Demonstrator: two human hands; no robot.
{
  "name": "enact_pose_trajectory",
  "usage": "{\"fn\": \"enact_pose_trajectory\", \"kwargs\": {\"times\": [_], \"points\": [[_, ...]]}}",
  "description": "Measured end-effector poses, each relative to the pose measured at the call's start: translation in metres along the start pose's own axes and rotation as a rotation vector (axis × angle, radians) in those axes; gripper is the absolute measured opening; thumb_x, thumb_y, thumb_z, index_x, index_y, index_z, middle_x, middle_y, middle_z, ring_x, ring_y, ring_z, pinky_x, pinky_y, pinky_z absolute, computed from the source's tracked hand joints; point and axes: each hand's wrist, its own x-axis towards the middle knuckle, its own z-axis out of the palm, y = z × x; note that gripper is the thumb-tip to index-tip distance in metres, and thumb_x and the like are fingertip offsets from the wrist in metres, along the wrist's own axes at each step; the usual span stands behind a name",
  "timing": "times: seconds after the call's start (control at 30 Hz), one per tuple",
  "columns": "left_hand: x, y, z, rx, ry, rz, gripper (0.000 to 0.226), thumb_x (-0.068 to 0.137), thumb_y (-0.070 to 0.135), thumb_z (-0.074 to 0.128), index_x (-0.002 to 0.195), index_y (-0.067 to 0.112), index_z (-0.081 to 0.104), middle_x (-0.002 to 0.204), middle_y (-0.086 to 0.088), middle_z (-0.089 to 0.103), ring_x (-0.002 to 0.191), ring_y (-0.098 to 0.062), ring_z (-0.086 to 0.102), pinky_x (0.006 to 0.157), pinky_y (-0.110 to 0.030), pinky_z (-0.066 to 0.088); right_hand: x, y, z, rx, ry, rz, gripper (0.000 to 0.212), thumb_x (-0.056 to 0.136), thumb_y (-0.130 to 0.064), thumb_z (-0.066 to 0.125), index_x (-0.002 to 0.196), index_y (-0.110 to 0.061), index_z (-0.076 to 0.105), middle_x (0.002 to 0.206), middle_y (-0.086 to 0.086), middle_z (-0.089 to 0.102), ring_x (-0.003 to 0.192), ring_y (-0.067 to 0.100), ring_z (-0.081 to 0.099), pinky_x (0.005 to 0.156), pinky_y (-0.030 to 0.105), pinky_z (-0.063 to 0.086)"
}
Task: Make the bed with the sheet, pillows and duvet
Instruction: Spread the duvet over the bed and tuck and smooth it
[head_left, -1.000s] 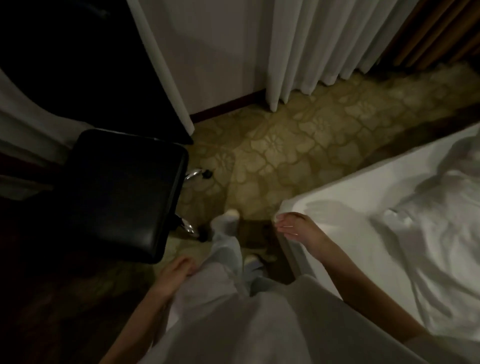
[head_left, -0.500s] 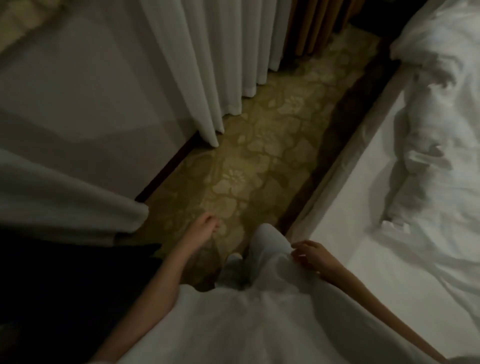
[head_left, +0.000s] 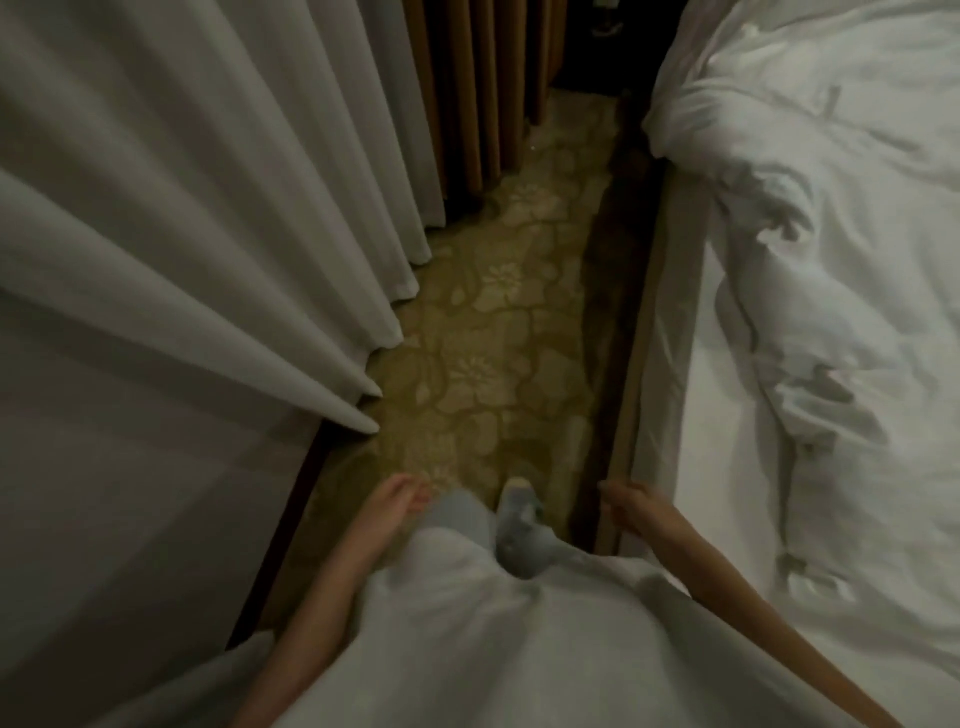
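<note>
Person standing in the carpeted aisle (head_left: 498, 332) between white curtains (head_left: 197, 218) and the bed (head_left: 652, 332), with the left hand (head_left: 397, 501) hanging loosely curled and empty, the right hand (head_left: 631, 504) loosely curled beside the bed edge, its contact unclear, and the crumpled duvet (head_left: 831, 218) heaped on the sheet (head_left: 727, 509).

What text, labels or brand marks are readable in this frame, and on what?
None readable.
Duvet: plain white, rumpled, no tag or print visible.
Sheet: plain white, no marking.
Curtains: plain, no label.
Carpet: floral pattern only, no letters.
Dark area at the top by the bed: a small pale shape, too dim and blurred to tell if it carries text.
</note>
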Motion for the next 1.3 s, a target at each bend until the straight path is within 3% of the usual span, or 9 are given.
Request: {"fn": "enact_pose_trajectory", "kwargs": {"times": [0.13, 0.3, 0.43, 0.5, 0.7, 0.8, 0.93, 1.2, 1.3], "points": [[0.042, 0.051, -0.016, 0.049, 0.014, -0.069, 0.019, 0.099, 0.011, 0.043, 0.086, 0.010, 0.058, 0.096, -0.016, 0.062, 0.081, -0.023, 0.059, 0.072, -0.029, 0.046, 0.040, -0.093, -0.008, 0.085, -0.032, -0.066, 0.026, 0.099, -0.017, 0.049, 0.118, -0.001, 0.058, 0.088, 0.007, 0.060, 0.077, 0.016, 0.056, 0.071, 0.023, 0.046], [0.120, 0.115, -0.036, 0.087, 0.012, -0.108, 0.019, 0.099, 0.013, 0.045, 0.104, 0.004, 0.060, 0.099, -0.016, 0.065, 0.088, -0.026, 0.060, 0.085, -0.037, 0.046, 0.107, -0.200, -0.027, 0.215, -0.047, -0.100, 0.023, 0.100, -0.019, 0.047, 0.117, -0.007, 0.058, 0.091, 0.006, 0.063, 0.081, 0.015, 0.060, 0.080, 0.028, 0.048], [0.196, 0.196, -0.041, 0.139, -0.019, -0.098, 0.019, 0.099, 0.013, 0.043, 0.099, 0.006, 0.060, 0.099, -0.014, 0.065, 0.081, -0.020, 0.059, 0.069, -0.028, 0.044, 0.159, -0.278, -0.048, 0.229, 0.018, -0.120, 0.022, 0.101, -0.018, 0.045, 0.114, -0.007, 0.059, 0.092, 0.006, 0.064, 0.084, 0.017, 0.060, 0.085, 0.032, 0.048], [0.230, 0.249, -0.036, 0.180, -0.034, -0.084, 0.020, 0.098, 0.015, 0.045, 0.091, 0.009, 0.062, 0.097, -0.014, 0.067, 0.077, -0.019, 0.059, 0.070, -0.028, 0.045, 0.177, -0.312, -0.062, 0.233, 0.062, -0.111, 0.023, 0.101, -0.018, 0.044, 0.115, -0.007, 0.059, 0.092, 0.006, 0.063, 0.084, 0.017, 0.059, 0.089, 0.035, 0.047], [0.307, 0.426, 0.013, 0.359, -0.219, 0.127, 0.017, 0.101, 0.020, 0.042, 0.093, 0.017, 0.056, 0.096, -0.007, 0.063, 0.084, -0.015, 0.057, 0.083, -0.032, 0.046, 0.221, -0.366, -0.096, 0.254, 0.134, -0.009, 0.022, 0.100, -0.021, 0.046, 0.116, -0.012, 0.056, 0.100, 0.007, 0.060, 0.087, 0.019, 0.058, 0.068, 0.029, 0.046], [0.337, 0.493, 0.042, 0.452, -0.278, 0.184, 0.018, 0.101, 0.022, 0.041, 0.091, 0.019, 0.056, 0.095, -0.004, 0.062, 0.091, -0.018, 0.058, 0.079, -0.028, 0.045, 0.239, -0.382, -0.113, 0.262, 0.173, 0.053, 0.018, 0.100, -0.019, 0.045, 0.113, -0.012, 0.055, 0.103, 0.011, 0.060, 0.085, 0.019, 0.059, 0.066, 0.028, 0.048], [0.380, 0.570, 0.087, 0.469, -0.364, 0.235, 0.019, 0.101, 0.019, 0.040, 0.092, 0.015, 0.057, 0.089, -0.001, 0.061, 0.091, -0.018, 0.057, 0.073, -0.020, 0.043, 0.280, -0.407, -0.147, 0.360, 0.256, 0.156, 0.021, 0.098, -0.016, 0.047, 0.112, -0.006, 0.059, 0.087, 0.010, 0.061, 0.069, 0.018, 0.057, 0.052, 0.022, 0.040], [0.469, 0.708, 0.178, 0.472, -0.373, 0.266, 0.023, 0.100, 0.009, 0.041, 0.085, 0.013, 0.058, 0.085, -0.006, 0.062, 0.089, -0.022, 0.058, 0.072, -0.023, 0.044, 0.388, -0.534, -0.289, 0.452, 0.299, 0.059, 0.013, 0.098, -0.014, 0.047, 0.097, -0.009, 0.059, 0.077, 0.006, 0.059, 0.065, 0.015, 0.054, 0.056, 0.024, 0.037], [0.491, 0.752, 0.199, 0.488, -0.373, 0.267, 0.024, 0.099, 0.010, 0.044, 0.084, 0.013, 0.062, 0.085, -0.009, 0.065, 0.092, -0.027, 0.060, 0.083, -0.033, 0.046, 0.420, -0.590, -0.347, 0.437, 0.339, -0.040, 0.017, 0.096, -0.018, 0.052, 0.087, -0.010, 0.063, 0.079, 0.010, 0.063, 0.069, 0.018, 0.056, 0.063, 0.029, 0.042]]}}
